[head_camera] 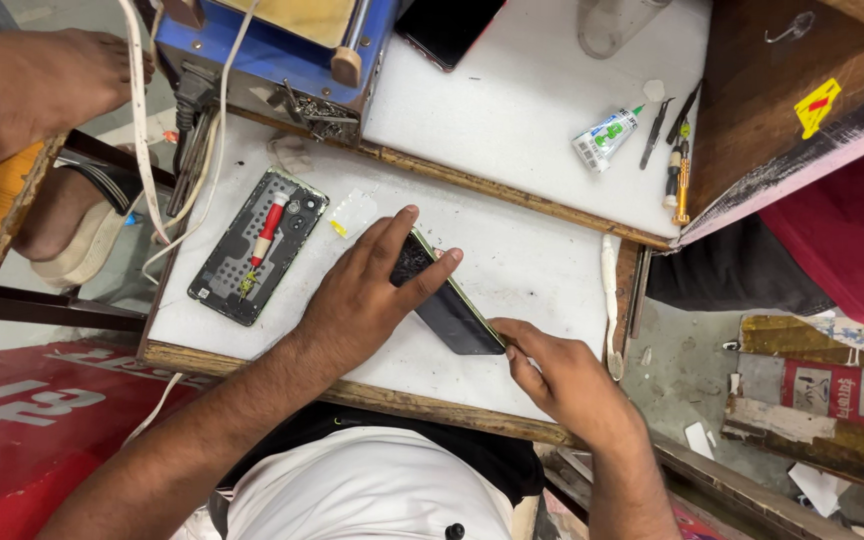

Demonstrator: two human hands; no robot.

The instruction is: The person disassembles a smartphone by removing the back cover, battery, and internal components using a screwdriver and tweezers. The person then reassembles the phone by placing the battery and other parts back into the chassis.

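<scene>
A dark phone [449,312] with a cracked, dusty upper end lies tilted on the white worktop [532,270]. My left hand [367,290] presses down on its upper end, fingers spread across it. My right hand [557,375] pinches the phone's lower corner near the table's front edge. To the left lies an opened phone back frame [232,270] with a red-handled screwdriver [266,235] resting on it.
A blue machine [282,50] with cables stands at the back left. A glue tube [607,135], tweezers and small tools [677,165] lie on the raised white shelf. Another dark phone [447,30] sits at the back. A person's bare foot [37,80] is at far left.
</scene>
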